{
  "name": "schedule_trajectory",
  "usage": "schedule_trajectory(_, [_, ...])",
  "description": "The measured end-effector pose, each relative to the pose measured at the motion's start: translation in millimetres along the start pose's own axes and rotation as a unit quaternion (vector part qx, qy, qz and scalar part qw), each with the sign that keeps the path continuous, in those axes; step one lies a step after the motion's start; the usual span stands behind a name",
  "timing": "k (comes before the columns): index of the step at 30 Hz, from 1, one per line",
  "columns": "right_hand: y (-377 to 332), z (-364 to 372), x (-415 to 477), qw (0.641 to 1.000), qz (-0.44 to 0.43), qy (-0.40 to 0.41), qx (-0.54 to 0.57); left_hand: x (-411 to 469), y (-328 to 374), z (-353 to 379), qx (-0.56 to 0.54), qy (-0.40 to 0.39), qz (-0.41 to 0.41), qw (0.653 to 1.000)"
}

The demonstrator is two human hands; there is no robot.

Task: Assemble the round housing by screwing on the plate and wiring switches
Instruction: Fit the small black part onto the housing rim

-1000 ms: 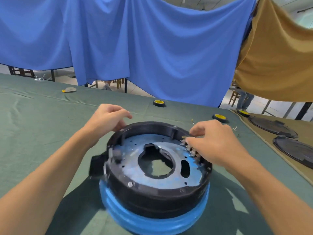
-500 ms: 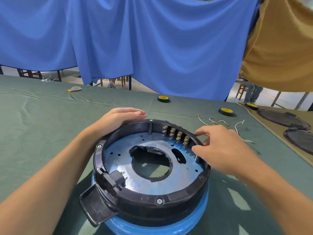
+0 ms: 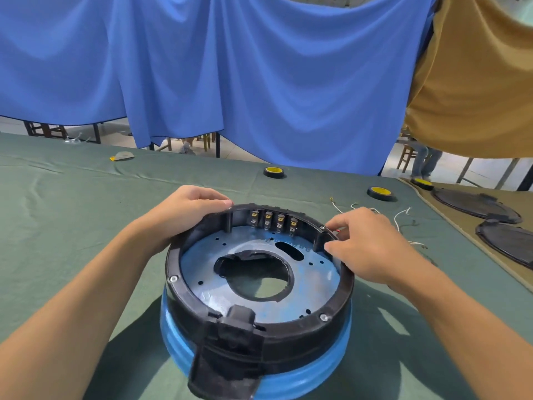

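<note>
Forearms (image 3: 86, 298) are cut off by the near edge of view. The left hand (image 3: 184, 215) curls its fingers over the far-left rim of the round housing (image 3: 288, 339), gripping it. The right hand (image 3: 366, 243) pinches the far-right rim, thumb inside and fingers outside; a scrap of red under those fingers is too hidden to identify. The housing, a black plastic ring on a ribbed blue base (image 3: 302, 379), stands on the desk (image 3: 72, 226) close to the person. A blurred black block (image 3: 230, 350) juts from its near side. Inside lies the plate (image 3: 314, 287), dull metal tinted blue, with a large round hole, an oval slot and small drilled holes. Four switches (image 3: 272, 220) with brassy terminals line the far inner wall. Thin white wires (image 3: 401, 217) lie on the desk's wrinkled green cloth to the right, partly behind the right hand. Two black tape rolls (image 3: 274, 171) farther off carry yellow labels too small to read. Dark round lids (image 3: 476, 203) at the far right are cut off by the frame.
</note>
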State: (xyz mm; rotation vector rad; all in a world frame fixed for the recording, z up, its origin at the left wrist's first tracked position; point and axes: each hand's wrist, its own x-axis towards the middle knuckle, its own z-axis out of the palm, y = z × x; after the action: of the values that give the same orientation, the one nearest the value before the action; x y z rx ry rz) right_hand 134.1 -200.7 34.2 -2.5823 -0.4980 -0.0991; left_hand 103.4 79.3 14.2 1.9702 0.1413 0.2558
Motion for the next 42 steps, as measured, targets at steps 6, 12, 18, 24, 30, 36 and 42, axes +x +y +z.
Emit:
schedule_trajectory(6, [-4.3, 1.9, 17.2, 0.997, -0.043, -0.022, 0.059, -4.8, 6.9, 5.4, 0.085, 0.009, 0.027, 0.996])
schedule_trajectory(12, [-0.4, 14.8, 25.9, 0.979, -0.032, 0.003, 0.202, -4.0, 7.6, 11.1, 0.066, -0.111, 0.077, 0.989])
schedule_trajectory(18, [-13.7, 18.5, 52.0, 0.984, -0.072, 0.093, 0.130, 14.2, 15.9, 9.7, 0.131, -0.099, 0.079, 0.983])
schedule_trajectory(24, [12.8, 20.9, 51.2, 0.966, -0.024, 0.136, 0.220, 25.4, 6.9, 7.7, 0.139, -0.095, 0.061, 0.984])
schedule_trajectory(30, [51.4, 2.9, 52.2, 0.960, 0.003, 0.132, 0.249, 37.8, 9.1, 11.2, 0.161, -0.087, 0.053, 0.982])
schedule_trajectory(36, [93.5, -20.4, 66.0, 0.973, -0.003, 0.173, 0.153, 42.3, 16.4, 16.5, 0.163, -0.093, 0.042, 0.981])
schedule_trajectory(42, [134.1, -20.8, 65.7, 0.979, 0.022, 0.196, -0.044, 48.6, 42.2, 26.6, 0.228, -0.112, 0.044, 0.966])
